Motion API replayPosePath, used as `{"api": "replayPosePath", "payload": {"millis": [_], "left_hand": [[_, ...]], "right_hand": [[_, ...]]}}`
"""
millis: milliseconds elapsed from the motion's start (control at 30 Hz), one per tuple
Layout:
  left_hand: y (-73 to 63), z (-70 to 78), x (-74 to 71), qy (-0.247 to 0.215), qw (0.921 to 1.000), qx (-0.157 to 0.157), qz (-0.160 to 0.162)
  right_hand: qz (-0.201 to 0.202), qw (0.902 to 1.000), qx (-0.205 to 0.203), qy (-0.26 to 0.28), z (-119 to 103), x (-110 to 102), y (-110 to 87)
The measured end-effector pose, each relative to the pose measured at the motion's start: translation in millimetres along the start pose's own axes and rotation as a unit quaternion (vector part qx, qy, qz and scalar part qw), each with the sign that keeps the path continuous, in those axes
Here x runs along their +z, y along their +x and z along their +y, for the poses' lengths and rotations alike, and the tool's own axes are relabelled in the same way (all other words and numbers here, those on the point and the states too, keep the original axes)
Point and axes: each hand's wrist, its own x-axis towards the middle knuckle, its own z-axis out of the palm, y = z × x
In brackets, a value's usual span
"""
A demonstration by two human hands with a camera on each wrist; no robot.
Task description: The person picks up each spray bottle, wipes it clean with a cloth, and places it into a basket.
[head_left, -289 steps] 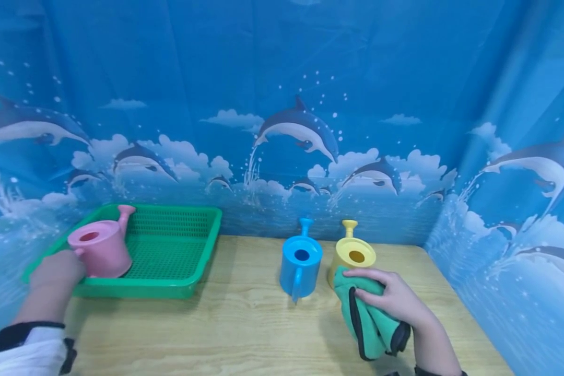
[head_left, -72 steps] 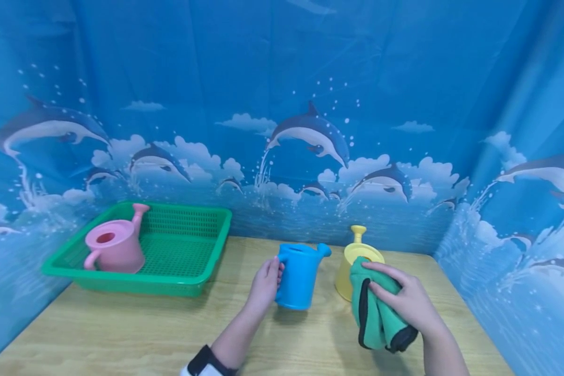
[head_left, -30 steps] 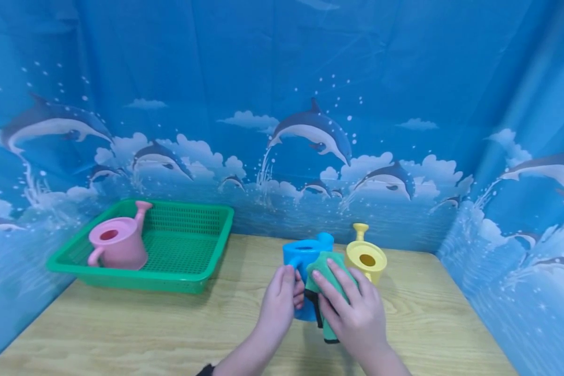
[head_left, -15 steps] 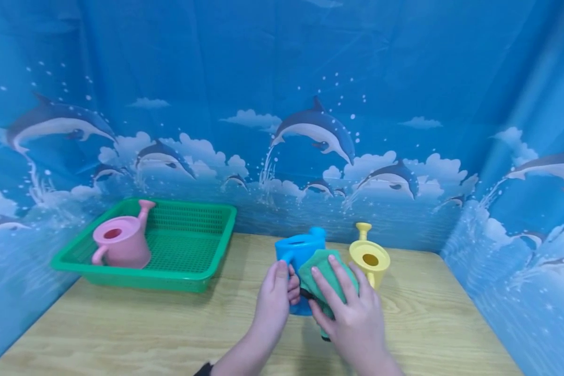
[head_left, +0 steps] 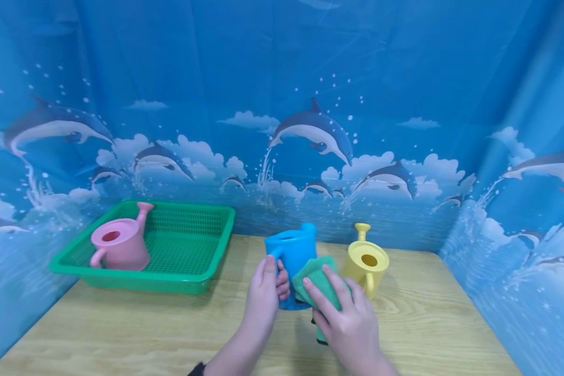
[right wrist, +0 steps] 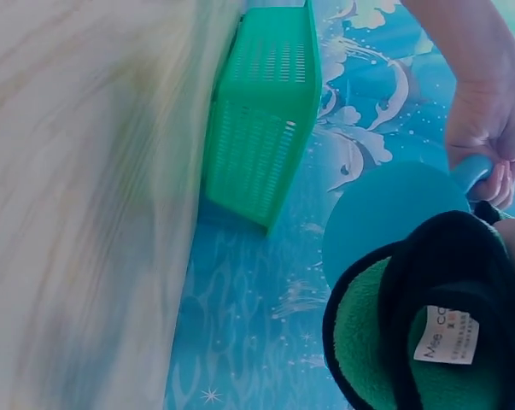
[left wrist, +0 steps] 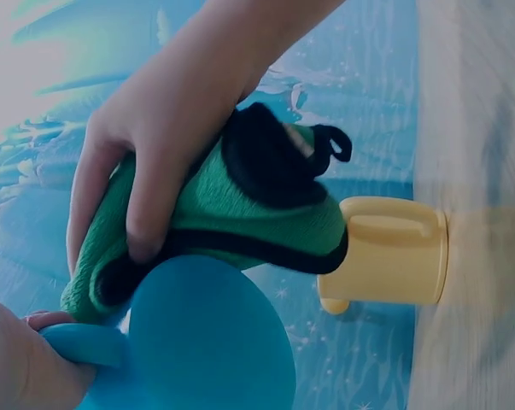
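Observation:
My left hand (head_left: 266, 287) grips the handle of a blue watering can (head_left: 293, 250) near the middle of the table, its spout pointing to the back right. In the right wrist view the bottom of the blue can (right wrist: 385, 213) shows, clear of the table. My right hand (head_left: 350, 318) holds a folded green cloth (head_left: 317, 279) with black edging against the can's right side, fingers spread over it. In the left wrist view, thumb and fingers clasp the bunched cloth (left wrist: 231, 205). A yellow watering can (head_left: 364, 263) stands just right of the cloth, handle towards me.
A green plastic basket (head_left: 188, 284) with mesh sides stands at the back left, with a pink watering can (head_left: 119, 248) in it. Behind the wooden table (head_left: 145, 334) hangs a blue curtain (head_left: 207, 78) printed with dolphins, also covering the right side.
My left hand has gone from the pink can to the blue one, turned and lifted it. The cloth has moved from the yellow can onto the blue can. Lately both hands shift slightly left.

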Motion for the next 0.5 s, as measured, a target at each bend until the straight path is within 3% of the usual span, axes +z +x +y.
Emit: {"api": "replayPosePath", "payload": {"millis": [300,500], "left_hand": [[1.4,3.8,-5.6,0.011,0.9999,0.001,0.001],[-2.1,3.8,-4.9,0.051,0.9983,0.020,-0.016]], "right_hand": [[0.003,0.9977,-0.060,0.030,3.1,-3.5,3.1],[-0.023,0.9965,-0.063,0.050,6.2,-8.9,3.5]]}}
